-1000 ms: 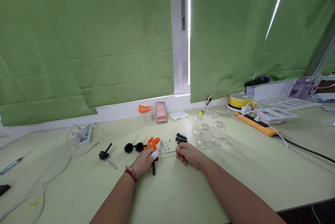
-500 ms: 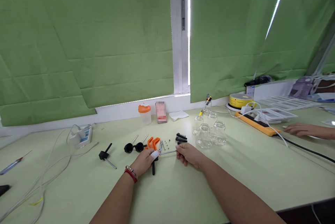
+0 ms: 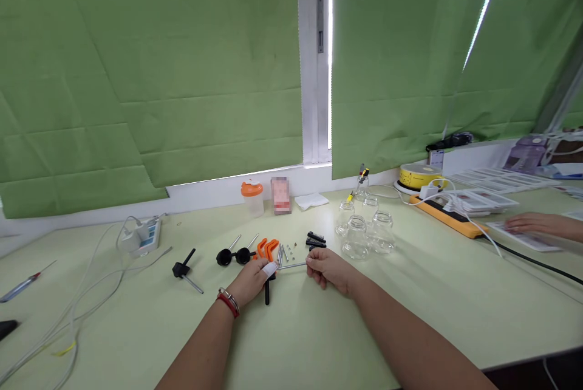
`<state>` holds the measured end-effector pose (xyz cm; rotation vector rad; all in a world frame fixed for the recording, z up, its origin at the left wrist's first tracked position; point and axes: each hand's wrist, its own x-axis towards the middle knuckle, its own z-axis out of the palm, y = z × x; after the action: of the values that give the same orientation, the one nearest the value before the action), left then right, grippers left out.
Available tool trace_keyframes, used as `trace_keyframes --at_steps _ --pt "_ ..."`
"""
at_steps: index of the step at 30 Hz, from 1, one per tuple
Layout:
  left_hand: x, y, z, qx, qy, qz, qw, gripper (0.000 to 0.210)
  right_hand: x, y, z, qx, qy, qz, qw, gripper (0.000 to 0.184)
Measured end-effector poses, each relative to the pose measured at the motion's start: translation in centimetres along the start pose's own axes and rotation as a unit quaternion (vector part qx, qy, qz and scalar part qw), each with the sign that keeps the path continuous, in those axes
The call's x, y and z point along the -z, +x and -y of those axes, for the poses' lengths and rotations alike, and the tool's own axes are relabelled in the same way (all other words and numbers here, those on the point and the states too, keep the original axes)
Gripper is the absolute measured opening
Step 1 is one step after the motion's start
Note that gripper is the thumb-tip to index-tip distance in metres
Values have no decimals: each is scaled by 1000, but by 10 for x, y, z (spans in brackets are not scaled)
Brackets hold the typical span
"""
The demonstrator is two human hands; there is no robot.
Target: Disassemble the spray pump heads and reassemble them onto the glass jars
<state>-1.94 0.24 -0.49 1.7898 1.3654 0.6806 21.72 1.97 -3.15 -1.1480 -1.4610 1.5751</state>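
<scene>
My left hand (image 3: 252, 282), white tape round its thumb, grips a black handled piece (image 3: 267, 293) that shows below the fingers. From it a thin metal rod (image 3: 292, 266) points right. The fingertips of my right hand (image 3: 330, 268) pinch the rod's far end, hiding what is there. Just beyond my left hand lie orange curved parts (image 3: 271, 249), metal bolts (image 3: 281, 254) and a pair of round black cups with rods (image 3: 235, 256). Black toothed pieces (image 3: 316, 239) lie past my right fingers. A similar black piece with a rod (image 3: 181, 270) rests to the left.
Several glass jars (image 3: 356, 241) stand right of centre, one holding screwdrivers. Behind are an orange-lidded cup (image 3: 252, 198) and a pink box (image 3: 281, 195). An orange power strip (image 3: 449, 217) and another person's hand (image 3: 531, 223) are right; cables and a white power strip (image 3: 148, 238) left.
My hands and the rod stay almost in place. At the right, the other person's hand has shifted slightly right, and a white-framed sheet now shows beneath it.
</scene>
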Motion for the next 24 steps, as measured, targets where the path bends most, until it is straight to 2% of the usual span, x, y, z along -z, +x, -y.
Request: trace_keyframes --at_steps 17,20,24 --pt "0 -1 -2 2 17 0 1000 38 -4 0 5 -13 -14 -19 1000 33" --pt "0 -1 -3 6 18 0 1000 39 -5 -1 6 -11 -11 -19 1000 28" --pt "0 -2 -5 6 22 -5 1000 39 -5 -4 8 -2 -5 -13 1000 13"
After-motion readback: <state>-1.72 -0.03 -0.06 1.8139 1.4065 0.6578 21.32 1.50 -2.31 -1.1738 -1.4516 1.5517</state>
